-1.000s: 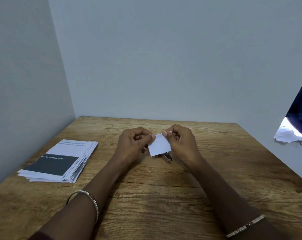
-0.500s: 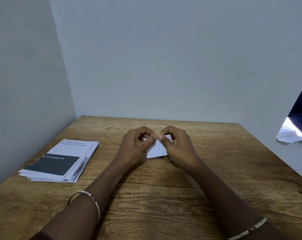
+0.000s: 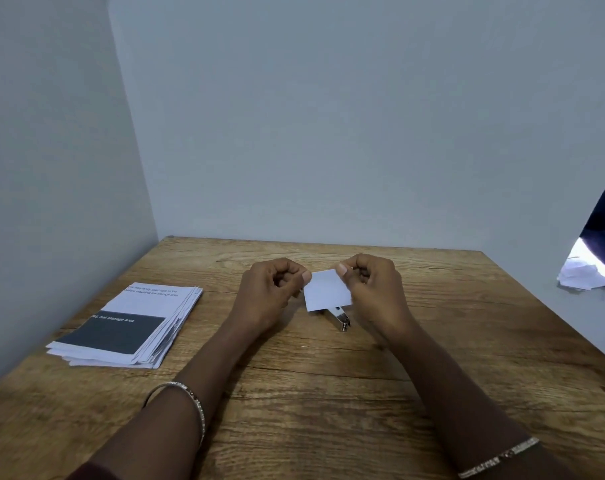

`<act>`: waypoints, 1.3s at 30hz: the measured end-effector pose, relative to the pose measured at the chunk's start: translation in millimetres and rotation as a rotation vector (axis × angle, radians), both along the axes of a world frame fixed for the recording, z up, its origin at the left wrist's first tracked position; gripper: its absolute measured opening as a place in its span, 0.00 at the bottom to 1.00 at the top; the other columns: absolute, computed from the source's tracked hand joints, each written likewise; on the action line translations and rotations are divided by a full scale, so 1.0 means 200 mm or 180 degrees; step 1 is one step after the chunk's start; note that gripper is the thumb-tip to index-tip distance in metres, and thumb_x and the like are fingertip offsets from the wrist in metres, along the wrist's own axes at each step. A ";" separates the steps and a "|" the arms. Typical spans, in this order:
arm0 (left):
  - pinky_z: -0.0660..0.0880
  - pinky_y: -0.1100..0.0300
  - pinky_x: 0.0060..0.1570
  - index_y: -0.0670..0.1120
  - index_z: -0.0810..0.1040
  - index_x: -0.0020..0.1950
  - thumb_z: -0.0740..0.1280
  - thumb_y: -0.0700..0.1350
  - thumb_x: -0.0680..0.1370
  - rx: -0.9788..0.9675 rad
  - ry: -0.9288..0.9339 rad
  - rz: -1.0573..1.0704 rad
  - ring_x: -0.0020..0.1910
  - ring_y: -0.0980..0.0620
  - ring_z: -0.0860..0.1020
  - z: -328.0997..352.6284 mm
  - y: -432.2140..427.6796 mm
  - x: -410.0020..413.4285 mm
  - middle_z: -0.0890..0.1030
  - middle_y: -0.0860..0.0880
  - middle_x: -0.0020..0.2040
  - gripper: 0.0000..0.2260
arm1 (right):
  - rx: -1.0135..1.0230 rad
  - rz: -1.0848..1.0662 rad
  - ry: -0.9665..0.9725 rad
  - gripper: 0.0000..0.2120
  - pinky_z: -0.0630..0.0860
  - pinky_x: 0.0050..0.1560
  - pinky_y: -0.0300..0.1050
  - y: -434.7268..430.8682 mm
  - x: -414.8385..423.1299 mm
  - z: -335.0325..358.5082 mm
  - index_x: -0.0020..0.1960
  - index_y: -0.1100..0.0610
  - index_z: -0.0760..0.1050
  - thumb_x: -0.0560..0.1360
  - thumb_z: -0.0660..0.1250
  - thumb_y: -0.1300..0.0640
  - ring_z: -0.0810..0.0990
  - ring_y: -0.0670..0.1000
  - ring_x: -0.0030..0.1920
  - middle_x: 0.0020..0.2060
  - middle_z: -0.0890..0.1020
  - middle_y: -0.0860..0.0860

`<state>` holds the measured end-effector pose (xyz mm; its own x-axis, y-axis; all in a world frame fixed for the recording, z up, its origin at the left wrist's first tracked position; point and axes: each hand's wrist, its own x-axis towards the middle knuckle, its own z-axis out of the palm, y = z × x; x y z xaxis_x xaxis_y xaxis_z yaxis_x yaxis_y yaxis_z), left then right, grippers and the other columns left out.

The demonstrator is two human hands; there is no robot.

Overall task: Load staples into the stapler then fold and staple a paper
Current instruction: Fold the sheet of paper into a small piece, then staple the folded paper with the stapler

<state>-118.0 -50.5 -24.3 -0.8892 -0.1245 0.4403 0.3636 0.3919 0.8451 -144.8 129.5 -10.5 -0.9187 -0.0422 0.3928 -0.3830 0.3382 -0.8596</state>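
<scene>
White paper (image 3: 327,291): small folded piece, held up off the table (image 3: 328,393) between both hands, flat face toward the camera.
Left hand (image 3: 271,294): fingers curled, thumb and forefinger pinching the paper's left edge near the top corner.
Right hand (image 3: 372,289): pinching the upper right corner; curled fingers cover part of the right edge.
Hands, relative: apart by the width of the paper, both closed on it, neither on the tool.
Stapler (image 3: 340,316): metal, lying on the wood directly below the paper's lower edge; only its near end shows, the rest hidden behind the paper.
Stapler axis: appears to run from far-left to near-right, the near end angled toward the right wrist.
Nearer hand: right, judged; the visible end lies just beside the heel of that hand, while the left is somewhat farther off.
Stage: folding looks done or nearly so; stapling not yet done. Whether staples are loaded cannot be told.
Next move, judged: right hand drops to the stapler while the left keeps the fold.
Paper stack (image 3: 127,327): printed sheets, far left, well apart.
</scene>
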 end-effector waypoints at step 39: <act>0.77 0.65 0.30 0.41 0.83 0.40 0.78 0.39 0.71 0.2225 -0.1019 0.0138 0.33 0.52 0.82 0.00 -0.03 -0.01 0.85 0.43 0.35 0.05 | 0.2475 -0.0004 0.0229 0.22 0.70 0.50 0.46 -0.07 0.07 -0.04 0.59 0.55 0.77 0.74 0.71 0.41 0.76 0.53 0.57 0.55 0.82 0.51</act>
